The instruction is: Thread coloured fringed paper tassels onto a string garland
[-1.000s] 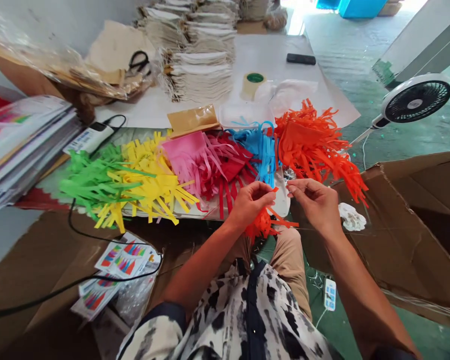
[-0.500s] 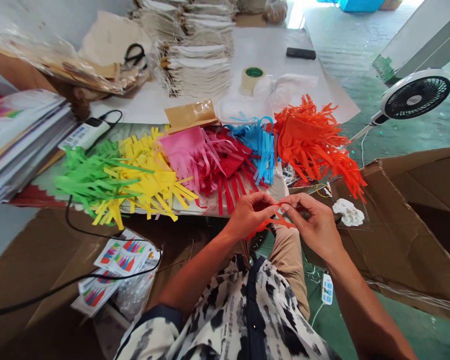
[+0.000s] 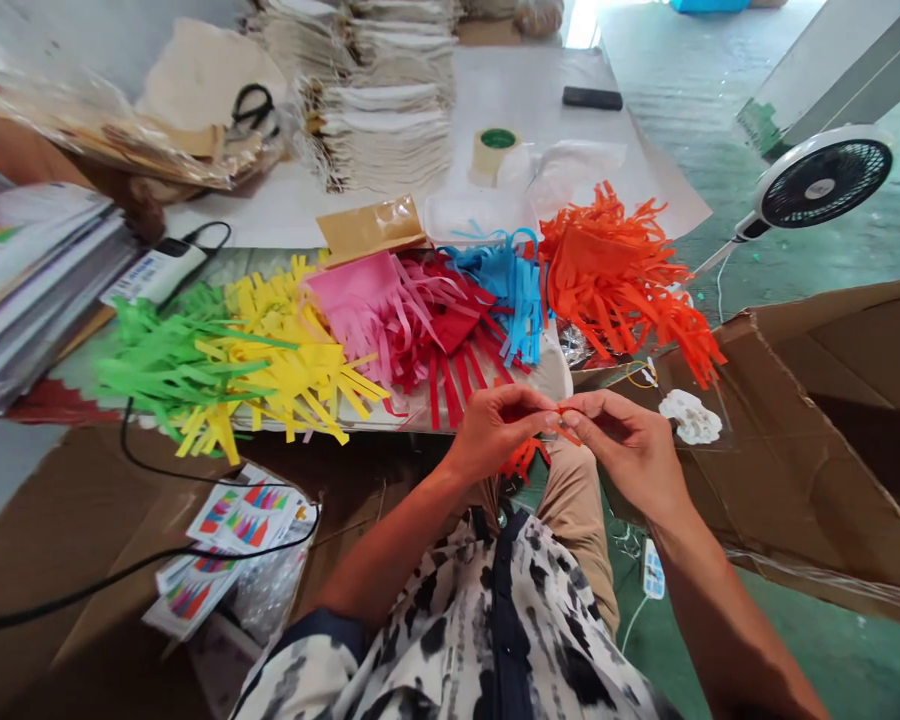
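Both hands meet above my lap, just in front of the table edge. My left hand (image 3: 499,428) and my right hand (image 3: 624,440) pinch an orange fringed tassel (image 3: 525,460) between thumbs and fingertips; its strips hang below my left hand. The pinched part is mostly hidden by the fingers. Along the table's front lie fringed bundles: green (image 3: 169,360), yellow (image 3: 292,350), pink (image 3: 367,305), dark red (image 3: 457,320) and blue (image 3: 521,300). A large orange bundle (image 3: 607,270) spreads over the right corner, the nearest one to my right hand.
Behind the bundles are a tape roll (image 3: 495,153), a brown packet (image 3: 371,228), stacked off-white bundles (image 3: 386,130) and black-handled scissors (image 3: 253,108). A fan (image 3: 825,185) stands at the right above an open cardboard box (image 3: 750,430). A black cable (image 3: 157,555) crosses the lower left.
The orange strips under my fingers have shifted and now hang bunched lower, with fewer showing at the right. Both hands keep their pinch. The view has moved slightly.
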Motion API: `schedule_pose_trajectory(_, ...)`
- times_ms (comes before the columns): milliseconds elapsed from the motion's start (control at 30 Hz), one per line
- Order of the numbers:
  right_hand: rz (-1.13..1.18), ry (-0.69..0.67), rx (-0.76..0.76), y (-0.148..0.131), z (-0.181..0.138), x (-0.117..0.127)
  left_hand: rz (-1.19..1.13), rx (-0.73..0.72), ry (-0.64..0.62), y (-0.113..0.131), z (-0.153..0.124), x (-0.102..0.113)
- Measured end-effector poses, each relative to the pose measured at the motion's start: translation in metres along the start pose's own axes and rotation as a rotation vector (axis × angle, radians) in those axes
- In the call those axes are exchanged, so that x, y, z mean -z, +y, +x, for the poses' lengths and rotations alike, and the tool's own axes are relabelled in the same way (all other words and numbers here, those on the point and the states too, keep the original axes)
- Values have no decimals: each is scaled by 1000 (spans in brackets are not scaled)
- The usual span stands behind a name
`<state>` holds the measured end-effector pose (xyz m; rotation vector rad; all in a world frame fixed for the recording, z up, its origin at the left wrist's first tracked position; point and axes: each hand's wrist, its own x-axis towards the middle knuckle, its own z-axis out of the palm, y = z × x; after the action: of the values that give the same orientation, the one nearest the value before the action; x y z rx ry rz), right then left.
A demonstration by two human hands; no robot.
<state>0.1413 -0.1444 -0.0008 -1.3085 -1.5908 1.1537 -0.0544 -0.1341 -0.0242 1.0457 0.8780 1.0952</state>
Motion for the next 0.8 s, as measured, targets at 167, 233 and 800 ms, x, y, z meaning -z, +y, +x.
schedule_pose_trajectory(167,192,-54,-37,0,1,3,-104,30,-17,-2,0,-1)
schedule_pose_trajectory(233,232,-11,-53,0,-1,4,-82,29,-11,-3,0,-2)
schedule_pose_trajectory(800,116,178,14,-13,-9,11,171,-14,-169,9,-11,-10)
